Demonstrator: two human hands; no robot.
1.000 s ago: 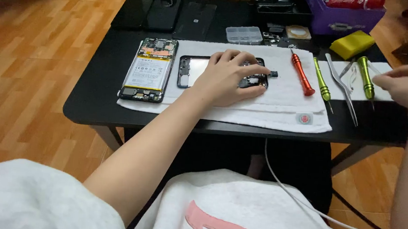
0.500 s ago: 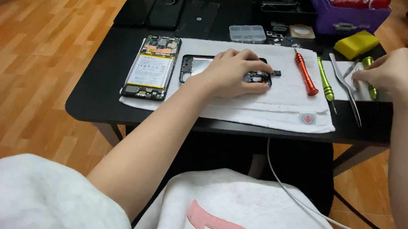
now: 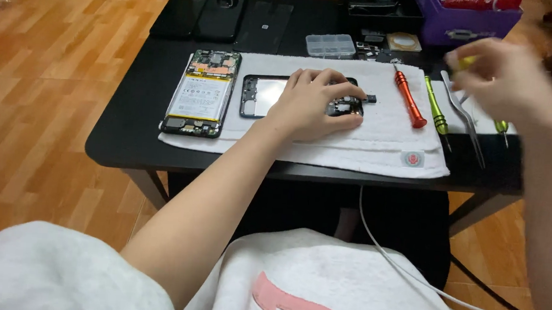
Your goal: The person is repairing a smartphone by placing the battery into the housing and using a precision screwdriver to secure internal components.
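Left hand (image 3: 315,103) pressed flat, fingers spread, on the phone frame (image 3: 264,96) at centre; right hand (image 3: 505,77), blurred upper right, pinched a yellow-handled screwdriver (image 3: 467,60).

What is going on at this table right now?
A person sits at a black table taking a phone apart. The left hand presses down on a black phone frame on a white towel. The right hand, blurred, is raised over the screwdrivers with something yellow-green in its fingers. An opened phone lies beside the frame.
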